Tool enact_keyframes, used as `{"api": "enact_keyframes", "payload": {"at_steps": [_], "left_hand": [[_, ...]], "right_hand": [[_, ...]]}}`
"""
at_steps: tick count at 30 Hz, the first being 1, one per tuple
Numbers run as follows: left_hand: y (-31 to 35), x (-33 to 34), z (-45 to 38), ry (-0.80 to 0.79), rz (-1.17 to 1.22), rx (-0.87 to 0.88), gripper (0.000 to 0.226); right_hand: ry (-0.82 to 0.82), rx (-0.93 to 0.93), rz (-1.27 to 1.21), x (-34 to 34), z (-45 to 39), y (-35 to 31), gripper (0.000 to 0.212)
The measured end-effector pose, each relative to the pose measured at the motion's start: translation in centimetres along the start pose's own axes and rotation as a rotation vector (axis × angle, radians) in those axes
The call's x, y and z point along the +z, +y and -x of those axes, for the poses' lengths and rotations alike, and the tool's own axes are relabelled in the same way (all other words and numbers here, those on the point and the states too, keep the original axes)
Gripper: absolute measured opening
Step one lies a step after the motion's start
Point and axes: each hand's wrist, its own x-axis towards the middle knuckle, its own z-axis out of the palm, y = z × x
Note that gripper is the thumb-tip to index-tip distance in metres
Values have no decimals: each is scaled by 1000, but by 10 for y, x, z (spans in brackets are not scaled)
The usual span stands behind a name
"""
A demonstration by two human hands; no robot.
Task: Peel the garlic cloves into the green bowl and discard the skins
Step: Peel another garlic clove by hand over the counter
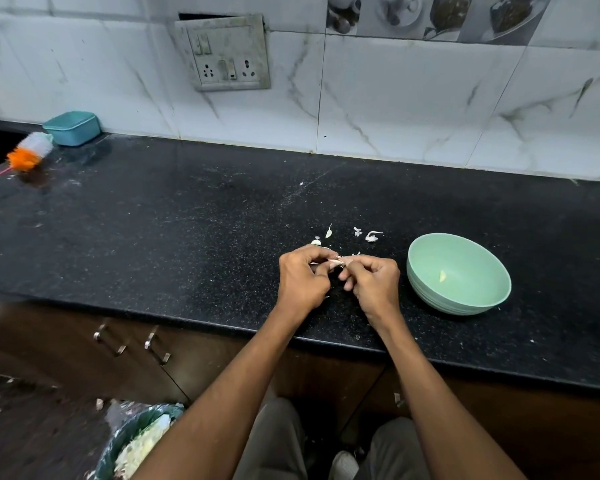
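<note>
1. Nearest me, on the floor, I see a lined bin (132, 441) holding pale scraps.
2. Above the black counter (153, 237), my left hand (303, 278) and right hand (373, 282) meet, fingers curled, both pinching one clove (335, 263) between them.
3. Just right of my hands sits the green bowl (459, 273), with one small yellowish piece (442, 276) inside.
4. Beyond my hands, loose skins (371, 236) lie scattered on the counter.
5. Far left against the wall stands a closed teal box (71, 128); its contents are hidden.
</note>
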Motion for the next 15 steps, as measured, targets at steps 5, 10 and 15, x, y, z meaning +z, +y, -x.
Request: {"api": "enact_keyframes", "payload": {"at_steps": [5, 10, 15], "left_hand": [[1, -2, 1, 16, -17, 63, 19], [0, -1, 0, 34, -52, 81, 19], [-2, -1, 0, 11, -22, 24, 13]], "right_hand": [[-6, 14, -20, 0, 0, 1, 17], [-10, 12, -4, 1, -2, 3, 16], [-5, -40, 41, 2, -1, 4, 17]]}}
